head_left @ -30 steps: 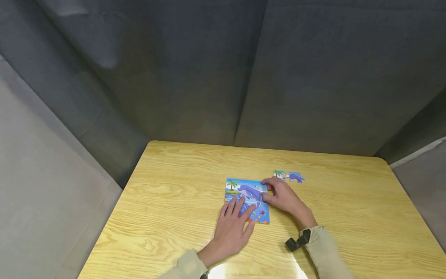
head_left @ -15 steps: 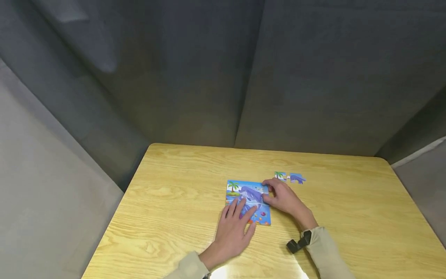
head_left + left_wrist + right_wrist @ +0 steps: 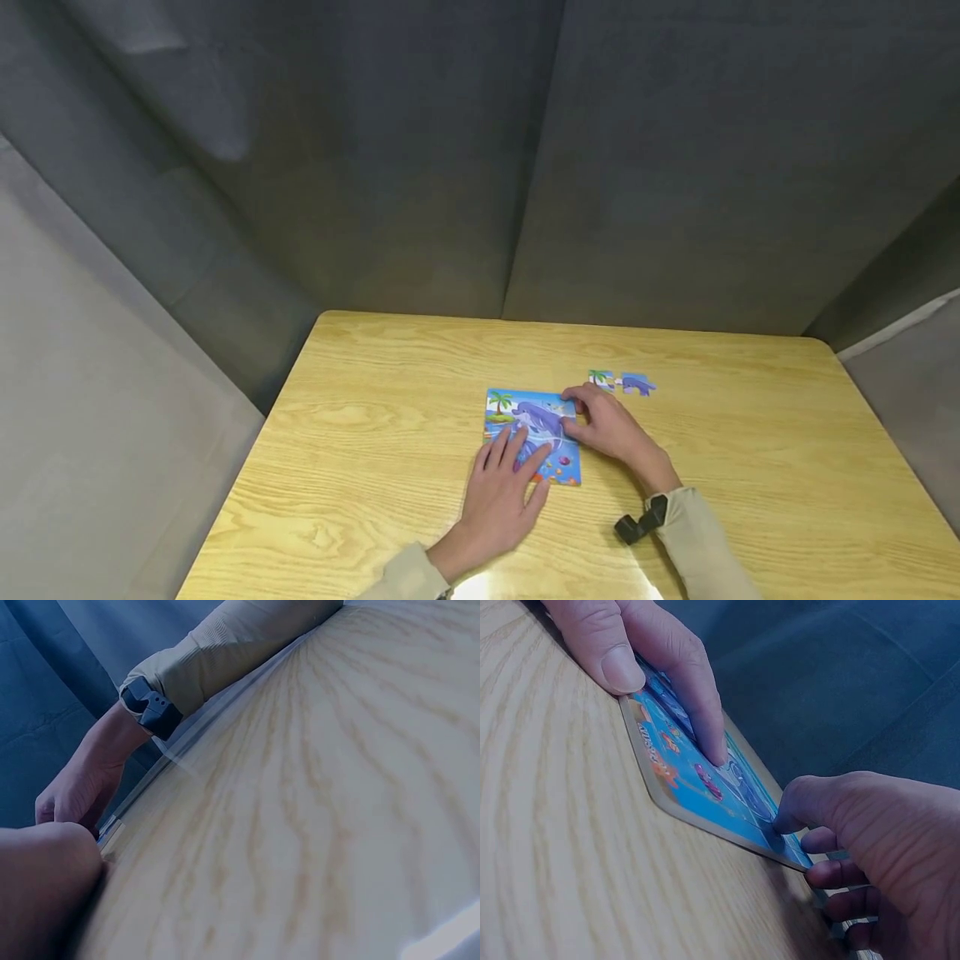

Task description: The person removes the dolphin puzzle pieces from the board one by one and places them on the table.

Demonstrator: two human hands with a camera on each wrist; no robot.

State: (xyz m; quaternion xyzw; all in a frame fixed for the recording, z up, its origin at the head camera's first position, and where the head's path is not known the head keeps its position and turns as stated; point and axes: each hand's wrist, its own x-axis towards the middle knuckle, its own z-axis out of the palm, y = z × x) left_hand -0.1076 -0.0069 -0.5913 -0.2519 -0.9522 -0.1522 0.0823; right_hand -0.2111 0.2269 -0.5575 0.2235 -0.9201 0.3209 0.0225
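A square dolphin jigsaw puzzle (image 3: 567,460) lies flat on the table in front of me. My left hand (image 3: 498,500) rests over its lower left part, fingers spread on the picture; the right wrist view shows its thumb at the near edge. At the upper right corner, my right hand (image 3: 609,423) pinches the puzzle, its thumb (image 3: 791,806) on the picture and its other fingers curled at the edge. The part under both hands is hidden. In the left wrist view the right hand (image 3: 79,791) shows behind part of the left.
Two loose puzzle pieces lie beyond my right hand, one with a palm tree (image 3: 597,377), one with a dolphin (image 3: 638,384). The wooden table (image 3: 360,467) has a grey curtain (image 3: 420,208) behind it. A black device (image 3: 641,520) sits on my right wrist.
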